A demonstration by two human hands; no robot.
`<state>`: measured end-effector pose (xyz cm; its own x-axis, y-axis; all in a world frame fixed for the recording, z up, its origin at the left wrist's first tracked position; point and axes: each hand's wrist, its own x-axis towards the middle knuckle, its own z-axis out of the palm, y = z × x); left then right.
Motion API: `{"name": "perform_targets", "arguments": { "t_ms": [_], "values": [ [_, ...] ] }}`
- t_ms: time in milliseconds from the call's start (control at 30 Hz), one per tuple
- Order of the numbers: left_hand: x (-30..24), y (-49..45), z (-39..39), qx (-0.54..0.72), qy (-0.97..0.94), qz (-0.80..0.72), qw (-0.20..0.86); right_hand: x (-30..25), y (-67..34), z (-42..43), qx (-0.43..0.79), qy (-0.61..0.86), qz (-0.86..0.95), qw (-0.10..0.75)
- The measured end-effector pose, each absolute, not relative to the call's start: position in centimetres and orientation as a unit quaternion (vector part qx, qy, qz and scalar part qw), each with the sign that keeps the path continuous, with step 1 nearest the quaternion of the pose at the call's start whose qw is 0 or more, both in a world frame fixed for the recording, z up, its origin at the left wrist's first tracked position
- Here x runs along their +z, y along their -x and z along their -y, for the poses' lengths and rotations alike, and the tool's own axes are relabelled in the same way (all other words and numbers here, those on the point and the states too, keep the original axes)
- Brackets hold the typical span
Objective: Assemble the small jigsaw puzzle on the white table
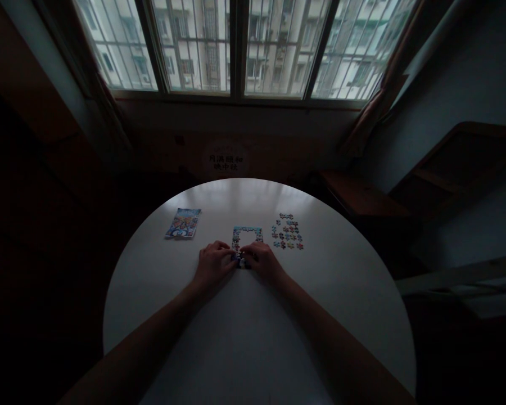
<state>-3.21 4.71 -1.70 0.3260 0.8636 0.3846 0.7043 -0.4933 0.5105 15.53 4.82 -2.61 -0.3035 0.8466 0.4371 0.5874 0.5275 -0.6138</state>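
Note:
A partly assembled jigsaw puzzle lies on the white round table, its border joined around a bare white middle. My left hand rests at the puzzle's lower left edge, fingers bent and closed against it. Over its lower right part, my right hand has thumb and fingers pinched together at a puzzle piece, mostly hidden by the fingertips. Both hands cover parts of the lower rows, where dark blue and white pieces show between them. To the right, loose puzzle pieces are spread out in rough rows.
A colourful picture sheet or packet lies on the left of the white table. Beyond the table are a barred window and curtains. A brown wooden piece of furniture stands behind the right side.

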Motion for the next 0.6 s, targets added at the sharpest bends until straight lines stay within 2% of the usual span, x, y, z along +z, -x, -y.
{"name": "perform_targets", "arguments": {
  "t_ms": [600],
  "values": [
    [-1.0,3.0,-4.4,0.257,-0.812,-0.510,0.118,-1.9,-15.0,-3.9,0.059,0.533,0.788,0.302]
  ]
}}
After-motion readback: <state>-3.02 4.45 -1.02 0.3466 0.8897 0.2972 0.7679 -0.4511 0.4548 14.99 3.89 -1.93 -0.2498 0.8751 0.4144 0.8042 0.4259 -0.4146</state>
